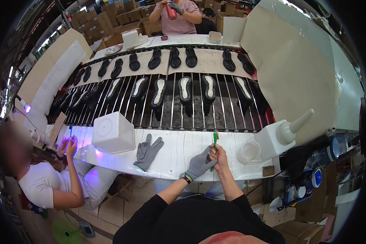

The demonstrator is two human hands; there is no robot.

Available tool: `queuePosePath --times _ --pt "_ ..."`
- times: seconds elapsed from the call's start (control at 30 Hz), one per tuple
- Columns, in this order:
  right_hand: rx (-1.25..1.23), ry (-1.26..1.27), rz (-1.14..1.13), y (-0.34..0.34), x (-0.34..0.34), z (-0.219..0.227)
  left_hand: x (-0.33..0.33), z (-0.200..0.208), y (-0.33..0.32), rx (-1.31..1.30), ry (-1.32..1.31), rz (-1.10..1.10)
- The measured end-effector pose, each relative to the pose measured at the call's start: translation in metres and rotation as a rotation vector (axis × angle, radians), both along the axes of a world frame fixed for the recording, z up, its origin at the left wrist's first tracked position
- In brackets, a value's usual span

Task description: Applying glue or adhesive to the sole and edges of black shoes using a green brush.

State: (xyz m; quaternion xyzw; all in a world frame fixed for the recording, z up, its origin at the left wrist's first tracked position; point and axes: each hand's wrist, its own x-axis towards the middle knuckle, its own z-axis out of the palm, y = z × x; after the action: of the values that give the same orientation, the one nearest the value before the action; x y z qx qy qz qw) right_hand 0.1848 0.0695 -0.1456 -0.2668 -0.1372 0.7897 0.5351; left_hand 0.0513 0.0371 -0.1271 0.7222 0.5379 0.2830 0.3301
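Hands meet over the near side of a white counter (pixel 177 140), the bare right hand (pixel 219 157) pinching a green brush (pixel 215 138), head toward the far side; the gloved left hand (pixel 199 164) presses close, its grip unclear. Left lies a gray glove (pixel 149 153); right stands a white bottle (pixel 269 140).

Shoe factory or workshop, production line. Metal-rod rack (pixel 173 110) at 12 o'clock carries upturned black shoes (pixel 185 90), row of black soles (pixel 191 57) beyond. Cardboard boxes (pixel 120 18) stacked at 11. One worker (pixel 184 27) at 12, second worker (pixel 42 183) by white table (pixel 175 154) at 8. Gray work glove (pixel 199 165) worn at 5.
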Motion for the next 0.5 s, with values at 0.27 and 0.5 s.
queuePosePath --times 0.27,0.5 --pt "0.091 -0.046 -0.021 0.010 -0.014 0.033 -0.008 -0.018 0.000 -0.088 -0.588 0.074" --pt "0.219 -0.101 0.070 0.028 -0.065 0.100 0.015 -0.121 0.031 0.396 -0.084 -0.033"
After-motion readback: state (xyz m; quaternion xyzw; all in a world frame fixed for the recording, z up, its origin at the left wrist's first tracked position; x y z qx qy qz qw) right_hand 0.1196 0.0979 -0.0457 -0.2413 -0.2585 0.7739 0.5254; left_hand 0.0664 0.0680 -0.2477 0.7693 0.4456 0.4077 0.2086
